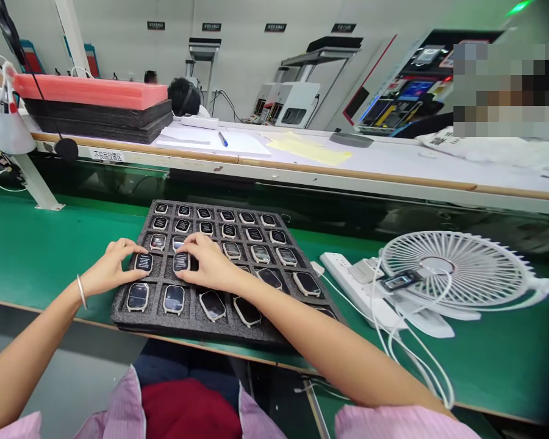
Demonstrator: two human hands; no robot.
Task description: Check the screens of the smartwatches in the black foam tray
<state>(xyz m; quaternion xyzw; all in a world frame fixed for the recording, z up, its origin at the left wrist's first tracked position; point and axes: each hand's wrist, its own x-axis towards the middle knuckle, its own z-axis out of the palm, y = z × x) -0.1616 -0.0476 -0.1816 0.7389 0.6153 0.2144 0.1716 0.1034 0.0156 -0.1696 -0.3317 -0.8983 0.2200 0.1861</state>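
A black foam tray (132,317) with several small watch bodies in its pockets lies on the green bench. My left hand (111,266) rests on the tray's left side, fingers curled around a lit watch body (143,262). My right hand (209,262) reaches across the tray, with its thumb and fingers pinching another lit watch body (181,261) in the neighbouring pocket. Both watch bodies sit in their pockets. Further watch bodies (174,299) lie in the front row, with dark screens.
A white power strip (348,281) with cables and a white fan (457,268) lying flat, with a device on it, sit to the right. A raised shelf (302,167) behind holds papers, pink and black foam sheets (91,103). A person sits beyond it.
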